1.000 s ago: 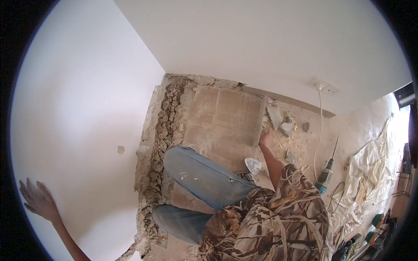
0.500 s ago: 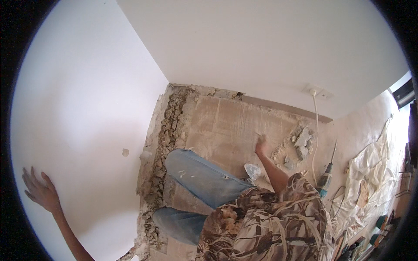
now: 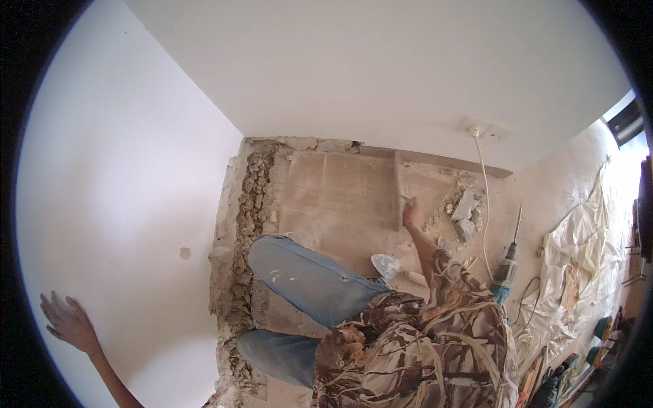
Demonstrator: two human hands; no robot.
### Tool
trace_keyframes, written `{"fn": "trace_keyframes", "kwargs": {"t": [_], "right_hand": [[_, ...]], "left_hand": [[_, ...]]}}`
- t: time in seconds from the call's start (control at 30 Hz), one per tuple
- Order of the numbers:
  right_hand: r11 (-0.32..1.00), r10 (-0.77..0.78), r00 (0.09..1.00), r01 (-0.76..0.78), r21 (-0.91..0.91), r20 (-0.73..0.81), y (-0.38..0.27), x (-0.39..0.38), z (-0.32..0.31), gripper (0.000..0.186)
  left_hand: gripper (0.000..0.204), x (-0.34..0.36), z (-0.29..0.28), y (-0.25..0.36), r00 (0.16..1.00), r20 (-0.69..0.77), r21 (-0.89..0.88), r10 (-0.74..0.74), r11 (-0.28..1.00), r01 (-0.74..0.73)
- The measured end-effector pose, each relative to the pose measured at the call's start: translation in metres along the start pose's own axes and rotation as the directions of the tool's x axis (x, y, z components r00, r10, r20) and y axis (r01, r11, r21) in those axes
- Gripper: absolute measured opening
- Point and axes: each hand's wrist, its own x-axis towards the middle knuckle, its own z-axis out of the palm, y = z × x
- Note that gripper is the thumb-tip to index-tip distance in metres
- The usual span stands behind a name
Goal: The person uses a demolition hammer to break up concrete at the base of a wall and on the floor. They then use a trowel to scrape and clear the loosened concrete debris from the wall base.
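Fingers spread, my left hand rests open on the white wall at left. My right hand is closed on a long, narrow grey tool, blurred, held across the dusty floor. To the right of that hand lies a small heap of broken grey pieces. A pointed trowel lies nearer me, beside my right forearm. My bent knees in blue jeans are on the floor, by a broken strip of rubble along the left wall.
A white cord hangs from a wall socket. At the right are a teal-and-black drill with a long bit, a crumpled white sheet and assorted tools along the lower edge.
The loose pieces that were scattered beside my right hand now sit bunched farther right. My right hand and its tool have shifted over the floor. My left hand stays on the wall.
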Motion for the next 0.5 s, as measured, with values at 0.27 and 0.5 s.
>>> {"fn": "trace_keyframes", "kwargs": {"t": [0.27,0.5], "right_hand": [[0.969,0.127,0.969,-0.166,-0.18,-0.211,0.076,-0.011,-0.132,0.057],[0.965,-0.152,0.934,0.212,-0.156,0.324,-0.025,-0.035,-0.053,0.044]], "left_hand": [[0.048,-0.006,0.003,-0.004,1.0,0.019,-0.001,-0.01,1.0,0.01],[0.044,0.025,0.003,-0.03,0.997,-0.009,-0.028,0.075,0.997,-0.076]]}}
